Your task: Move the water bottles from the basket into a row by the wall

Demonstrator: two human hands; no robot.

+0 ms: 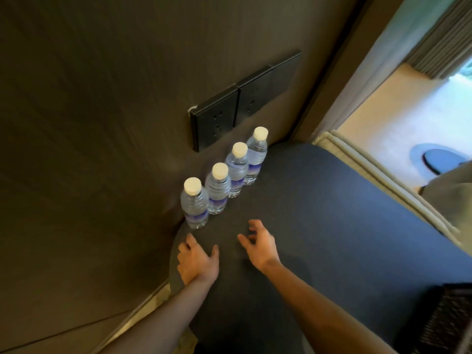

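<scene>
Several clear water bottles with white caps and blue labels stand upright in a row along the dark wall (102, 123), from the nearest bottle (194, 204) to the farthest bottle (256, 155). They rest on a dark round tabletop (319, 213). My left hand (198, 259) hovers open just below the nearest bottle, holding nothing. My right hand (259, 245) is open with fingers spread, to the right of the row, also holding nothing. A dark woven basket (449, 320) shows at the lower right corner; its inside is hidden.
A black panel of wall sockets (240, 103) is mounted just above the bottles. A light upholstered seat edge (378, 175) runs along the right of the table. Bright floor and a curtain (439, 47) lie beyond it.
</scene>
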